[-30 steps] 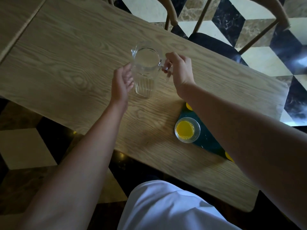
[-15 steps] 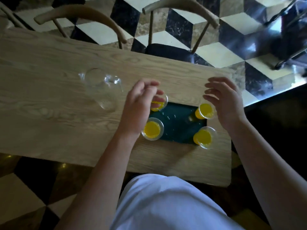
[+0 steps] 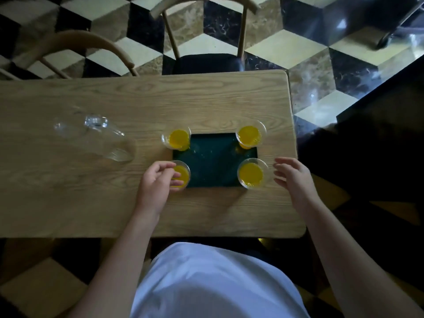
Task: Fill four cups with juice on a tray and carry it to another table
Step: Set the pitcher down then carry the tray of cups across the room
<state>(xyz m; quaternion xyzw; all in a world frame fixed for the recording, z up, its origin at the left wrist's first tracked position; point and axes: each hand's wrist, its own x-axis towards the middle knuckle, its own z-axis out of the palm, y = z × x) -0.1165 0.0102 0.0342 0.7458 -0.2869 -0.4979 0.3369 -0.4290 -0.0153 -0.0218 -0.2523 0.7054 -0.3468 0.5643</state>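
My left hand (image 3: 156, 184) sits at the near left corner of the tray (image 3: 214, 160), fingers curled loosely over the rim of the near-left cup (image 3: 181, 174); whether they grip the cup or the tray edge beneath it I cannot tell, since my knuckles hide the contact. My right hand (image 3: 292, 176) hovers just beside the near-right cup (image 3: 252, 173), fingers spread and slack, holding nothing, a small gap between fingertips and plastic.

The tray is dark green and lies flat on the wooden table (image 3: 114, 203), close to its right end; a clear cup stands at each of its four corners, the far-left cup (image 3: 176, 138) and far-right cup (image 3: 250, 135) completing the set; all four hold yellow-orange juice, and each partly overhangs the tray's outline from this angle.

Well apart to the left stands the glass pitcher (image 3: 96, 138), see-through, with no juice visible in it; beyond the table's far edge are two wooden chairs (image 3: 204, 31) on a floor (image 3: 321, 65) tiled in a cube pattern; my white shirt (image 3: 215, 283) fills the bottom of the view.
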